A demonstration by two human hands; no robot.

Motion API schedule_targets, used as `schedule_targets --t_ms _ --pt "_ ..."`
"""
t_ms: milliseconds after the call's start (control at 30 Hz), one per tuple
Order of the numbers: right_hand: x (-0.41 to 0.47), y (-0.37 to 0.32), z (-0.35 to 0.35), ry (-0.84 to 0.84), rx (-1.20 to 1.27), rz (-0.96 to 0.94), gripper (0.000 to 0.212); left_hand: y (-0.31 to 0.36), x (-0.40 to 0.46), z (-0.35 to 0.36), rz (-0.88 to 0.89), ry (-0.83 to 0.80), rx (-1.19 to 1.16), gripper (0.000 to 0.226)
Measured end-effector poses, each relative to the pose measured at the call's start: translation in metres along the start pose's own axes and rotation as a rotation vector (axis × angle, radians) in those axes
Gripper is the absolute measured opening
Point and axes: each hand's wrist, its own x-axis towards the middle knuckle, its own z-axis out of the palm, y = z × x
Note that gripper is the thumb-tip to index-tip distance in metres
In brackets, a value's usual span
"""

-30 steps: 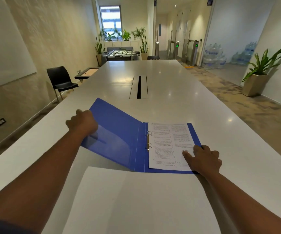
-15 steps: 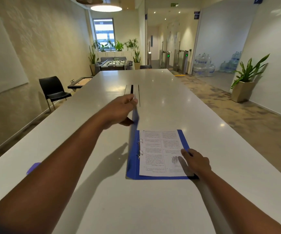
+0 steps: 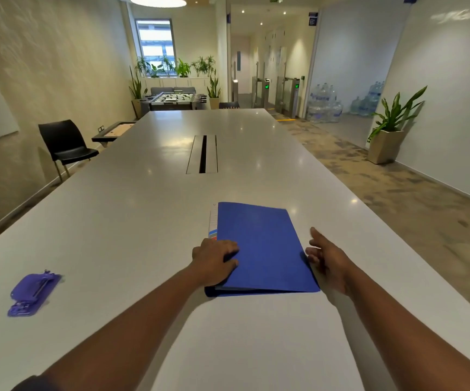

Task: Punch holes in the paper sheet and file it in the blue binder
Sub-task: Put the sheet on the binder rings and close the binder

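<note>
L fingers (image 3: pixel 229 253) on 1 shut blue binder (image 3: pixel 262 249); 1 purple punch (image 3: pixel 32 292) nearby.

Hole punch (image 3: pixel 34 292) left of binder (image 3: pixel 265 249)

Both arms reach forward — left grip (image 3: pixel 215 259) palm-down, fingers flat; right grip (image 3: pixel 325 256) loosely spread

Blue binder (image 3: pixel 262 246), purple hole punch (image 3: pixel 34 290), white table (image 3: pixel 143 210), black chair (image 3: pixel 64 142).
</note>
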Motion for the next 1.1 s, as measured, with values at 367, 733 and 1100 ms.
schedule_targets --t_ms 367,733,1100 --pt "0.003 0.021 0.03 0.2 -1.009 -0.211 0.059 -0.002 0.008 0.019 -0.283 0.102 -0.51 0.111" --pt "0.001 0.02 0.028 0.154 -0.912 -0.18 0.076 -0.019 0.018 -0.004 -0.572 -0.073 -1.398 0.042" --pt "0.002 0.011 0.065 0.025 -0.417 -0.125 0.09 -0.067 -0.003 -0.028 -0.444 0.005 -1.444 0.038"
